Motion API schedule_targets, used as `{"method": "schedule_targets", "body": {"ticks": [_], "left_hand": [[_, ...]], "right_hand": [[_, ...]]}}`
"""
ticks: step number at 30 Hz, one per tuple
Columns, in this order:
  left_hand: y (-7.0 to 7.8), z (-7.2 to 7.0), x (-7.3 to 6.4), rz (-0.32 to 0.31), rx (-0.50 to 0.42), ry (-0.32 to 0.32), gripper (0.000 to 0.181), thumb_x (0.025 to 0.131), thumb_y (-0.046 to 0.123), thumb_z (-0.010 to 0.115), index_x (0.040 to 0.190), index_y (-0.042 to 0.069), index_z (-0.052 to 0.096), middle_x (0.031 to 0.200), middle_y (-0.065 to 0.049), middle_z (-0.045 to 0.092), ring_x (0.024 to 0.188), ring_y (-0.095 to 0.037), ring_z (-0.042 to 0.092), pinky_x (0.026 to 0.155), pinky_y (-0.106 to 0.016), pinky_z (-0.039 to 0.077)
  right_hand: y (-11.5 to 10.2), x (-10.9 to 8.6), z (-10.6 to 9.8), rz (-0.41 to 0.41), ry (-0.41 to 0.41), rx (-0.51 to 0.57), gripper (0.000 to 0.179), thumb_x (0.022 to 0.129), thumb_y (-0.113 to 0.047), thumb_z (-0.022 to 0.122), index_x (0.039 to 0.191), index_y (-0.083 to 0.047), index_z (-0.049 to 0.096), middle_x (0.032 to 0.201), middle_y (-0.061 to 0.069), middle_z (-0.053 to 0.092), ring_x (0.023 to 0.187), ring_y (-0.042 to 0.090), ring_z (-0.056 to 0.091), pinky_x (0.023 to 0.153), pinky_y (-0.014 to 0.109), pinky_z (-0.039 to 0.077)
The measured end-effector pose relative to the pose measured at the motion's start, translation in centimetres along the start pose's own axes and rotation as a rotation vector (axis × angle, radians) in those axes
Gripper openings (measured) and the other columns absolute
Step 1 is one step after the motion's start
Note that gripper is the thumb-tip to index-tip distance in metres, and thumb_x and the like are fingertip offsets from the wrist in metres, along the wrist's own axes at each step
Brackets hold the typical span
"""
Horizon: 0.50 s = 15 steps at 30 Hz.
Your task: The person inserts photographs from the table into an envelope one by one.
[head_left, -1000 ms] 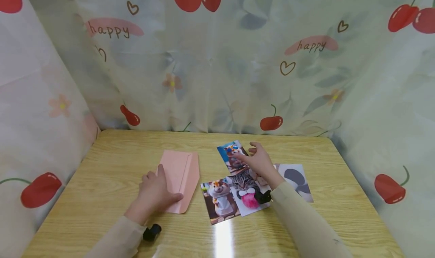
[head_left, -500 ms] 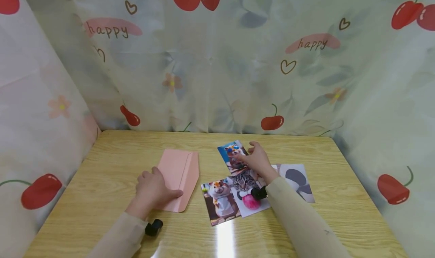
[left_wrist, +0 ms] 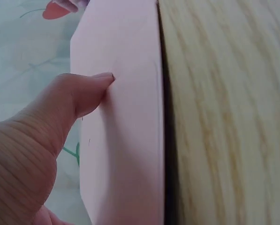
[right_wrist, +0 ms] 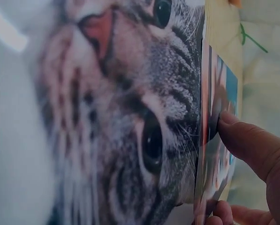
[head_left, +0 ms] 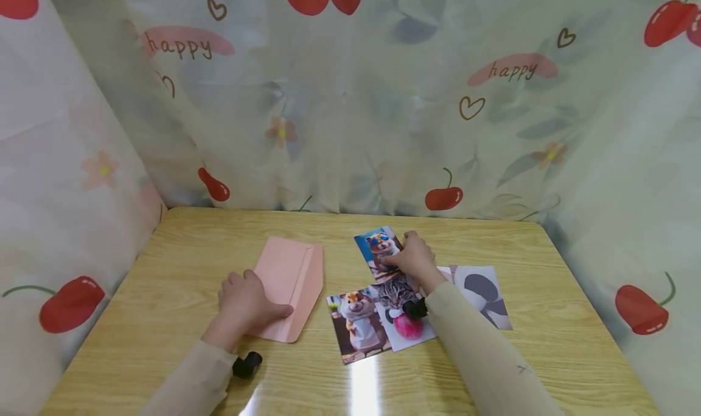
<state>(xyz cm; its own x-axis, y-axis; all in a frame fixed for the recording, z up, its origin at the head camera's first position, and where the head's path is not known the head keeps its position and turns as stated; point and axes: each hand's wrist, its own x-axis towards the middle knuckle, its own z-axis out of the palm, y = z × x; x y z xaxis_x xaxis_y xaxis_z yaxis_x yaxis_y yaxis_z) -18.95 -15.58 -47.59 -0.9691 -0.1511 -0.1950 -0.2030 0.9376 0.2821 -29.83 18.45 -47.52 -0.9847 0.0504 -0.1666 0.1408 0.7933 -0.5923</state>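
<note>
A pink envelope lies on the table's left half. My left hand holds it, thumb on top and the other fingers curled at its left edge; in the left wrist view that thumb presses the paper. To the right, my right hand pinches a photo of a hamster in blue sunglasses by its right side. In the right wrist view the right thumb sits on its face, with fingers at the edge. Below it lie a tabby cat photo and a photo of a standing hamster.
A grey-and-white card lies to the right, partly behind the right forearm. The wooden table is backed by a curtain printed with cherries, and more of it hangs on both sides.
My left fingers have drawn back to the envelope's left edge. The right fingers have closed in on the sunglasses hamster photo's edge. The photos stay in place.
</note>
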Motion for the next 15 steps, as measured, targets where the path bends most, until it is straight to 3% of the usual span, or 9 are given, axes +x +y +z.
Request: {"method": "schedule_targets", "body": {"ticks": [4, 11, 15], "left_hand": [[-0.13, -0.11, 0.0, 0.027, 0.008, 0.035, 0.105, 0.055, 0.066, 0.081, 0.11, -0.015, 0.044, 0.1, -0.029, 0.04, 0.095, -0.042, 0.039, 0.08, -0.053, 0.035], [-0.27, -0.11, 0.01, 0.057, -0.003, 0.05, 0.103, 0.059, 0.062, 0.082, 0.116, -0.015, 0.045, 0.104, -0.03, 0.041, 0.097, -0.043, 0.04, 0.08, -0.055, 0.037], [-0.21, -0.27, -0.23, 0.071, -0.011, 0.072, 0.102, 0.06, 0.061, 0.081, 0.117, -0.015, 0.045, 0.107, -0.03, 0.042, 0.098, -0.042, 0.04, 0.081, -0.055, 0.037]], "right_hand": [[0.01, 0.09, 0.11, 0.002, -0.004, -0.005, 0.086, 0.073, -0.04, 0.083, 0.138, -0.001, 0.042, 0.127, 0.019, 0.053, 0.11, 0.037, 0.046, 0.099, 0.056, 0.027], [0.14, 0.23, 0.28, -0.009, 0.003, 0.032, 0.075, 0.074, -0.038, 0.082, 0.133, -0.006, 0.049, 0.12, 0.019, 0.046, 0.103, 0.037, 0.045, 0.09, 0.054, 0.033], [0.33, 0.45, 0.18, -0.028, 0.016, 0.102, 0.056, 0.085, -0.031, 0.074, 0.13, -0.007, 0.05, 0.119, 0.015, 0.053, 0.103, 0.034, 0.05, 0.093, 0.053, 0.032]]}}
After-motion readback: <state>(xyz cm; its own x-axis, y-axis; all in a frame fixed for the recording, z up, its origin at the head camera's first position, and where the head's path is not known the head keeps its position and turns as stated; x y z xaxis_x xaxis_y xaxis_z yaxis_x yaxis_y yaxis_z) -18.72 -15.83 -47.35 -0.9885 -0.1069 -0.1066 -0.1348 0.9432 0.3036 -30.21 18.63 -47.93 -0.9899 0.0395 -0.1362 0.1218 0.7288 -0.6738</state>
